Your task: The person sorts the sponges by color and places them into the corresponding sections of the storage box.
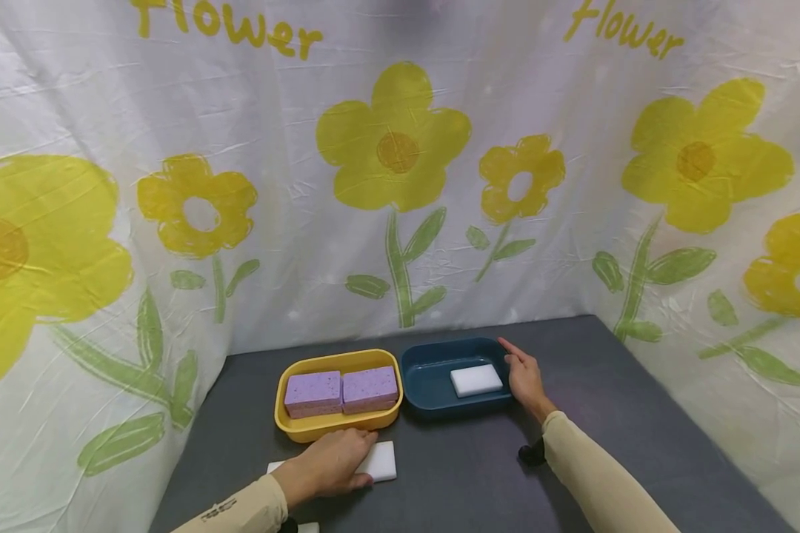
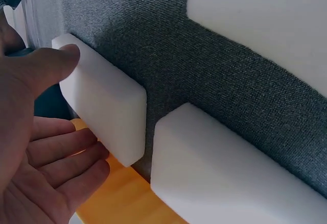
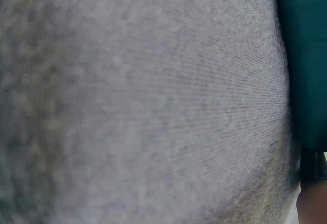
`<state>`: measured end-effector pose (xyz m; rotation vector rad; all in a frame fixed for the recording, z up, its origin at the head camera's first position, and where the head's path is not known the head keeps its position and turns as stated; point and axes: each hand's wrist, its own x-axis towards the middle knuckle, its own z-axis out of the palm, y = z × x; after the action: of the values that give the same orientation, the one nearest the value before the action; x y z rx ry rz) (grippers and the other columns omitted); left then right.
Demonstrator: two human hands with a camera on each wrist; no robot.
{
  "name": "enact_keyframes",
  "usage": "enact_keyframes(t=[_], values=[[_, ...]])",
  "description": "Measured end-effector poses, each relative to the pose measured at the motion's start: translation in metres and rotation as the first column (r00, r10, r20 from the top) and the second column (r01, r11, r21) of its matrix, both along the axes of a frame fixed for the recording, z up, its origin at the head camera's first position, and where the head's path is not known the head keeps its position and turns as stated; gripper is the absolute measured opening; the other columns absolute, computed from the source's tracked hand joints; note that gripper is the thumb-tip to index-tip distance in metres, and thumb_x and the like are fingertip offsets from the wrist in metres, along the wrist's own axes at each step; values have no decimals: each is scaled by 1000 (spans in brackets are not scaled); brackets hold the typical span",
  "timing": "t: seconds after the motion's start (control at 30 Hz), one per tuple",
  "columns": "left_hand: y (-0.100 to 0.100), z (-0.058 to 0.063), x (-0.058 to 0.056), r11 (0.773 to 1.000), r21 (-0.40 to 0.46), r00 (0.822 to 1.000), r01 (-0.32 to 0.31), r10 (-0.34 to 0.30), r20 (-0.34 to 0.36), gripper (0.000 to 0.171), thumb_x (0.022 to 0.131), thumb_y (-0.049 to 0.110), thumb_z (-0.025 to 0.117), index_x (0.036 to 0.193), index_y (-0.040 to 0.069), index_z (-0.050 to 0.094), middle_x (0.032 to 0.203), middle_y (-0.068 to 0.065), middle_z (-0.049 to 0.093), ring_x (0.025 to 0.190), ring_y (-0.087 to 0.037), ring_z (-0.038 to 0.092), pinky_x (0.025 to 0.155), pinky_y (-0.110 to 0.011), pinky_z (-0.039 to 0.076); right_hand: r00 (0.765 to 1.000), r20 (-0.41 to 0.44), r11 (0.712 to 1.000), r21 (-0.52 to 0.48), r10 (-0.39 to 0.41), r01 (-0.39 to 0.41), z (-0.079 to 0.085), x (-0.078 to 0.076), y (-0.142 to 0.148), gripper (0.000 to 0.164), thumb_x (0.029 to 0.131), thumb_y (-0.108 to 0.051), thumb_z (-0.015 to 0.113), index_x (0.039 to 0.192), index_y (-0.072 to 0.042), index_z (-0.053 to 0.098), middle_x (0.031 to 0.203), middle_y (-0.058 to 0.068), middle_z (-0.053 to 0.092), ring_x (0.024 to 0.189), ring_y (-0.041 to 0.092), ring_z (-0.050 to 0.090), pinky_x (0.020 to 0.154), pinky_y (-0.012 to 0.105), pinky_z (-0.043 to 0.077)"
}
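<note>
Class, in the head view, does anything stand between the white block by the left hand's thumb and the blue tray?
Only the near wall of the blue tray; otherwise, bare table separates it from the white block.

The yellow tray (image 1: 323,428) and the blue tray (image 1: 433,370) look like smooth moulded plastic, with a soft sheen. Inside the yellow one, the purple blocks (image 1: 370,386) look like porous sponge, matt and pitted with small dark specks. The white blocks (image 2: 104,96) look like fine-grained foam — matt and smooth-faced. Dark grey woven cloth (image 2: 153,45), matt and coarse-textured, covers the table. The printed curtain (image 1: 293,281) is thin, creased sheeting, faintly shiny. The beige sleeves (image 1: 593,474) are soft, matt fabric.
</note>
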<state>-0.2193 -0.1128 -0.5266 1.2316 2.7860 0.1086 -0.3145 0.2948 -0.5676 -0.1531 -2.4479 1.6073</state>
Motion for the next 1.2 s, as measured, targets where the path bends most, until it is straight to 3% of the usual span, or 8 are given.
enact_keyframes(t=[0.07, 0.2, 0.33, 0.57, 0.8, 1.2], values=[[0, -3, -1, 1000, 3, 1000, -5, 5, 14, 46, 88, 36, 93, 116, 8, 69, 99, -2, 73, 85, -12, 67, 77, -34, 58, 1000, 2, 1000, -13, -2, 3, 0, 1, -1, 50, 116, -12, 37, 163, -12, 52, 161, 26, 51, 48, 7, 26, 57, 26, 31], [0, -6, -2, 1000, 14, 1000, -4, 3, 29, 44, 88, 34, 93, 115, 8, 71, 94, -1, 72, 80, -9, 65, 73, -32, 57, 1000, -11, 1000, -15, 2, -2, 0, 1, -1, 50, 116, -12, 37, 164, -10, 51, 167, 23, 47, 48, 7, 26, 57, 26, 32], [-1, -6, -1, 1000, 19, 1000, 3, -3, 30, 47, 87, 32, 94, 118, 6, 71, 92, -2, 72, 78, -8, 63, 70, -31, 57, 1000, -14, 1000, -6, 7, -7, 1, 0, -2, 50, 116, -12, 36, 164, -9, 51, 163, 24, 51, 48, 9, 26, 56, 26, 32], [1, -4, 0, 999, 41, 1000, 27, -27, 0, 44, 87, 30, 93, 117, 7, 70, 96, -2, 73, 81, -9, 64, 74, -31, 58, 1000, -3, 1000, 9, 7, -7, 1, 1, -1, 50, 116, -13, 36, 164, -10, 51, 171, 21, 44, 66, 16, 36, 76, 35, 37], [10, 4, 3, 998, 25, 998, 49, -49, -26, 46, 89, 32, 91, 122, 7, 70, 106, -4, 76, 87, -9, 66, 79, -32, 58, 1000, -3, 1000, -10, -4, 4, 0, 1, -1, 50, 116, -13, 37, 163, -11, 53, 168, 23, 47, 50, 8, 26, 61, 28, 33], [34, 22, 4, 993, -22, 986, 117, -119, -117, 49, 90, 38, 91, 125, 10, 71, 106, 0, 76, 83, -5, 64, 76, -25, 57, 1000, -8, 999, -32, -6, 6, 0, -1, -1, 49, 115, -11, 38, 162, -11, 54, 165, 25, 49, 49, 7, 26, 53, 24, 29]])
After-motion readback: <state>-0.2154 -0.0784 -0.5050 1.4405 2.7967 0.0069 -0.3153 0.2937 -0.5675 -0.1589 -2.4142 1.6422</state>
